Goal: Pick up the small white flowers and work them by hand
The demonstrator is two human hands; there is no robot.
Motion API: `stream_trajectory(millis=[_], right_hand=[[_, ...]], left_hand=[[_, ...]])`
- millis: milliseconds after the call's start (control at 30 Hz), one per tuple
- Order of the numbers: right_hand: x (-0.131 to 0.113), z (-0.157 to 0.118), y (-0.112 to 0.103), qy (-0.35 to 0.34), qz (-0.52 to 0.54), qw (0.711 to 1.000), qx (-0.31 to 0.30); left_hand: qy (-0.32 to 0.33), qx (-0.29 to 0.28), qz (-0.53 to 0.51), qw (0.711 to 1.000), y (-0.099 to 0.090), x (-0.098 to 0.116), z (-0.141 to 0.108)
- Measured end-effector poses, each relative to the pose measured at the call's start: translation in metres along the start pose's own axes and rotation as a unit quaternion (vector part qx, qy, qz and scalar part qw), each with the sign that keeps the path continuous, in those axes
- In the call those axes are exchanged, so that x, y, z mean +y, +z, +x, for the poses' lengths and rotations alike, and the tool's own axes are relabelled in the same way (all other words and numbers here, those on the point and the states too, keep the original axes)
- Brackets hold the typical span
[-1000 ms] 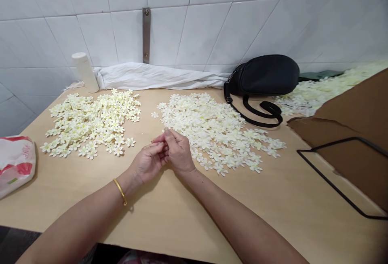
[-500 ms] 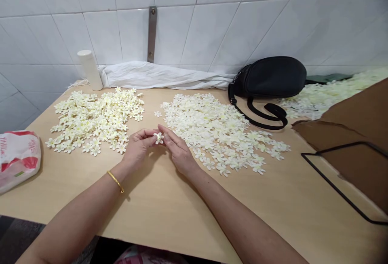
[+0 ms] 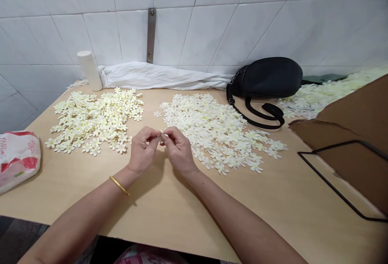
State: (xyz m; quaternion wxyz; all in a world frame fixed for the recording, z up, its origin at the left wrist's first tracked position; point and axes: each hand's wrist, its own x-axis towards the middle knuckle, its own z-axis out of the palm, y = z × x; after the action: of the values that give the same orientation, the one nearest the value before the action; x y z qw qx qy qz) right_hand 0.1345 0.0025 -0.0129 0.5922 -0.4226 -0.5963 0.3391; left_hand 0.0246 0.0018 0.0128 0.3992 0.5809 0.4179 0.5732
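Observation:
A small white flower (image 3: pixel 163 134) is pinched between the fingertips of both hands, mostly covered by them. My left hand (image 3: pixel 144 150), with a gold bangle at the wrist, grips it from the left with thumb and forefinger. From the right, my right hand (image 3: pixel 180 151) holds it the same way, its fingers curled. A heap of cream flowers (image 3: pixel 91 120) lies beyond my left hand. The wider heap of white flowers (image 3: pixel 212 126) spreads beyond and to the right of my right hand. One loose flower (image 3: pixel 157 114) lies between the heaps.
Along the tiled wall are a white bottle (image 3: pixel 90 71), a rolled white cloth (image 3: pixel 163 77) and a black bag (image 3: pixel 269 77) with its strap. Brown cardboard (image 3: pixel 357 134) and a black wire frame (image 3: pixel 333 191) stand right. A red-and-white packet (image 3: pixel 20 159) sits far left.
The flower has turned from facing up to mostly hidden between the fingertips. My right hand's outstretched fingers have curled into a pinch, and both hands have closed together.

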Motion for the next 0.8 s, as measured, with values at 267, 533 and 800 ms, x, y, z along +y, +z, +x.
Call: stream_trajectory(millis=[267,533,800], right_hand=[[0.003,0.005,-0.001,0.057,0.054,0.996,-0.033],[0.008,0.006,-0.005,0.125,0.078,0.989,-0.026],[0.014,0.005,-0.004,0.156,0.14,0.976,-0.066]], left_hand=[[-0.202,-0.054,-0.169,0.963,-0.003,-0.011,0.004],[-0.242,-0.003,-0.172,0.955,-0.007,-0.013,0.005],[-0.267,-0.051,-0.219,0.937,-0.007,-0.017,0.004]])
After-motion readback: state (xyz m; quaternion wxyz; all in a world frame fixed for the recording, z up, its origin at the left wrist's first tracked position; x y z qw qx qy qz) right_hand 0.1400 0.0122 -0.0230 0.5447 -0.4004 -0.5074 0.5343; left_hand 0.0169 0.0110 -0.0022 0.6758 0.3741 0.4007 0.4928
